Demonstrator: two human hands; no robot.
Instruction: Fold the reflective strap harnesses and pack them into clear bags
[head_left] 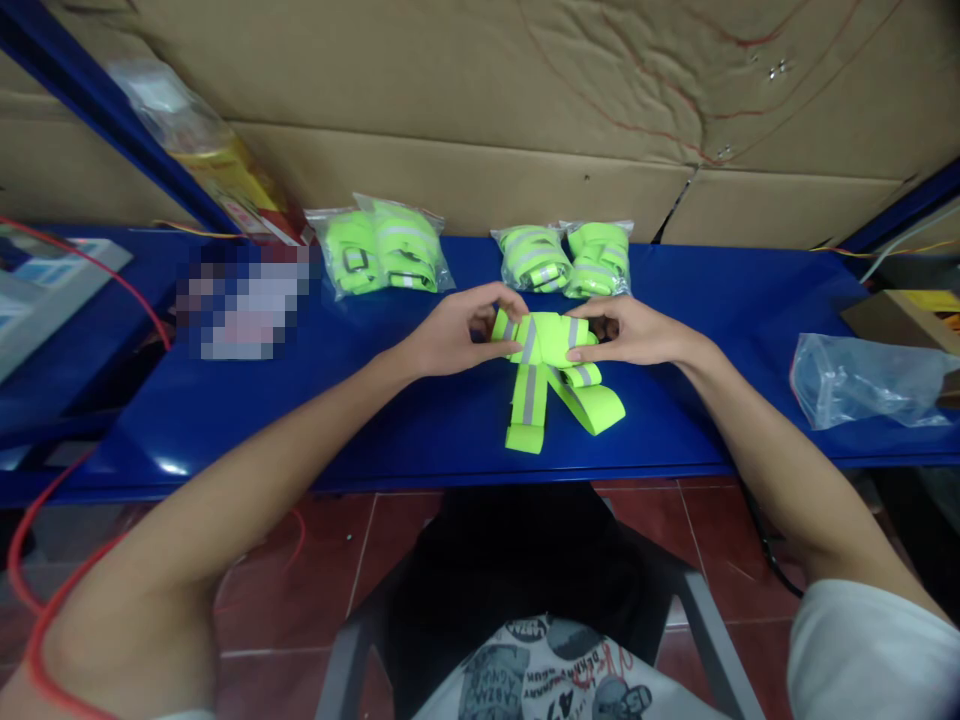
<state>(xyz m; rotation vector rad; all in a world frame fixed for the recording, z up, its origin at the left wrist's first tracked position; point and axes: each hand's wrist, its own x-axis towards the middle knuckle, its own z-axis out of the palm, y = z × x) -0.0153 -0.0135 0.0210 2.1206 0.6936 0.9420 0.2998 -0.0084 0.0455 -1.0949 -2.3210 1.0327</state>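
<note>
Folded neon strap (pixel 551 345) pinched between left hand (pixel 457 335) and right hand (pixel 634 335).

Left hand (pixel 457 335), right hand (pixel 637 335) – both gripping folded neon strap (pixel 551 345), blue table (pixel 712 400)

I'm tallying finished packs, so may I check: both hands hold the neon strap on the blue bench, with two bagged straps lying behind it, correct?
Not quite: the head view shows four bagged straps behind it, not two. Otherwise right: the left hand and right hand both hold the neon strap on the blue bench.
</note>
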